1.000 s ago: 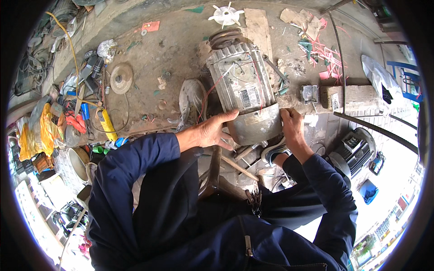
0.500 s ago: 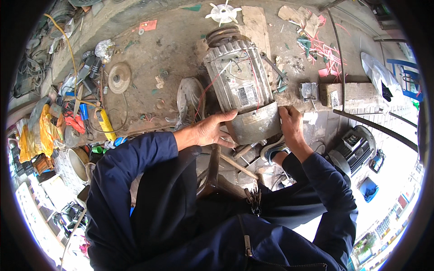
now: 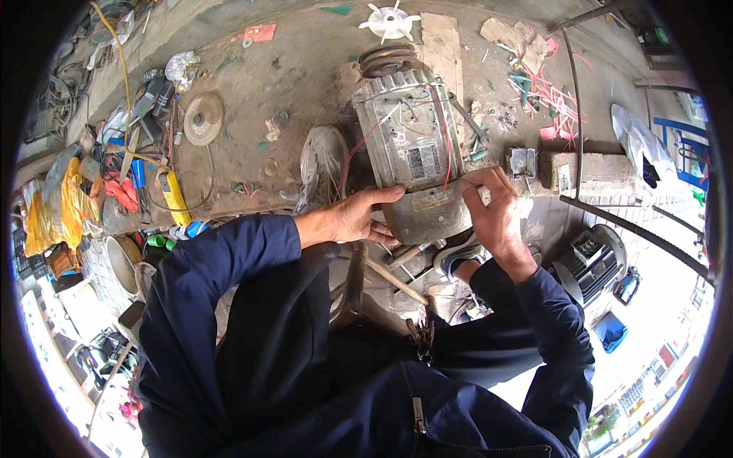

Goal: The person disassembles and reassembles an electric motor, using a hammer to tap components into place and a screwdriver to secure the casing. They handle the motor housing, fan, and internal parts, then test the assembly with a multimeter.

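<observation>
Grey ribbed electric motor (image 3: 408, 145) lies on the dusty concrete floor (image 3: 252, 99), near end in both hands. Left hand (image 3: 359, 217) clasps the end housing's left edge; right hand (image 3: 496, 214) pinches something small at its right edge. Seemingly an end-cover step, demanding steady, even grip.

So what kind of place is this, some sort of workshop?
Most likely an electric motor repair workshop. Both hands grip a ribbed grey motor with loose wires; a white fan impeller and a grinding disc lie on the dirty concrete, and another motor sits nearby.
</observation>
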`<control>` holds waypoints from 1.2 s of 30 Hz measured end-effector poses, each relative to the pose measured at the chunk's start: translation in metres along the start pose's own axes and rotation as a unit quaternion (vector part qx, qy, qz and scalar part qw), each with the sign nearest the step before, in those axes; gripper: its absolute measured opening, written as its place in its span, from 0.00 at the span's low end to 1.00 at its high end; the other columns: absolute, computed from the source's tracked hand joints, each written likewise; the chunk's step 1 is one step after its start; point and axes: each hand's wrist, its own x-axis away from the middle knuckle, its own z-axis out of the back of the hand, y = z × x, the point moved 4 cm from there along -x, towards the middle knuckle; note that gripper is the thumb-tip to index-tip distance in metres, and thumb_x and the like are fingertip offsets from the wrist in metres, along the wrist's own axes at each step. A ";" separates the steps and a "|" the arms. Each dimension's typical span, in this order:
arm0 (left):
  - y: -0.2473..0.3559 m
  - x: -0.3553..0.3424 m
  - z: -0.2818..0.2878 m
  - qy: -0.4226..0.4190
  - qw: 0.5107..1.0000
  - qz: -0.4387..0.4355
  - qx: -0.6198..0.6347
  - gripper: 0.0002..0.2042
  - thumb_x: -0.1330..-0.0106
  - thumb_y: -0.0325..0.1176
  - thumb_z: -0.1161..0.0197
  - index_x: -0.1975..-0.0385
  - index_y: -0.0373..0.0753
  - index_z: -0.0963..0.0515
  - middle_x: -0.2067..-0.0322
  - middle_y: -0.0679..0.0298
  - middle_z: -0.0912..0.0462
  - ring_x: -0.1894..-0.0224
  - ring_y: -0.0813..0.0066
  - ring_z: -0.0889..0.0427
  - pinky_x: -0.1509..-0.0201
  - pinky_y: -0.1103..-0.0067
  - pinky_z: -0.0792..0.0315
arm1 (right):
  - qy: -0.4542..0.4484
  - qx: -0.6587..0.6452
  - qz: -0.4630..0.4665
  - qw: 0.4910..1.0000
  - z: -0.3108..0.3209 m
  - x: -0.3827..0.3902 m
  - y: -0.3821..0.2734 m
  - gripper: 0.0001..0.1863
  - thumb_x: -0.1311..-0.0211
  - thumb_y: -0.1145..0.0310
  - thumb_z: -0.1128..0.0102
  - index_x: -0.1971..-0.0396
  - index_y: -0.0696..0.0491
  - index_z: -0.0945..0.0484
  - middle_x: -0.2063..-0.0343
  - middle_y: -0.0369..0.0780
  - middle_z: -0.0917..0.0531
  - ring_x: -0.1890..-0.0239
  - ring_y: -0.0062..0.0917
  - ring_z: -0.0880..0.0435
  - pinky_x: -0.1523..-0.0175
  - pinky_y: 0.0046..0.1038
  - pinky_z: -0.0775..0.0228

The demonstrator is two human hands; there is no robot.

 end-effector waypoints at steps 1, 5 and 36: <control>0.000 0.000 -0.001 -0.002 1.000 0.000 0.002 0.33 0.27 0.56 0.36 0.29 0.45 0.34 0.36 0.57 0.28 0.40 0.49 0.19 0.39 0.57 0.18 | -0.018 0.010 0.012 1.000 -0.002 -0.001 -0.008 0.03 0.36 0.73 0.34 0.63 0.54 0.17 0.65 0.43 0.16 0.61 0.41 0.16 0.53 0.39 0.25; 0.000 0.000 0.001 0.003 1.000 0.002 0.011 0.32 0.28 0.55 0.35 0.31 0.45 0.32 0.36 0.58 0.28 0.41 0.49 0.19 0.40 0.57 0.18 | -0.066 0.120 0.122 0.983 -0.007 -0.006 -0.032 0.04 0.40 0.74 0.34 0.65 0.52 0.18 0.67 0.40 0.18 0.63 0.37 0.18 0.54 0.38 0.31; -0.006 -0.007 0.008 0.035 0.999 0.021 0.018 0.34 0.28 0.56 0.35 0.29 0.43 0.34 0.31 0.57 0.34 0.38 0.44 0.21 0.40 0.58 0.17 | -0.145 0.232 0.218 0.937 -0.024 -0.020 -0.057 0.04 0.42 0.74 0.36 0.71 0.52 0.24 0.72 0.41 0.21 0.67 0.38 0.18 0.59 0.40 0.32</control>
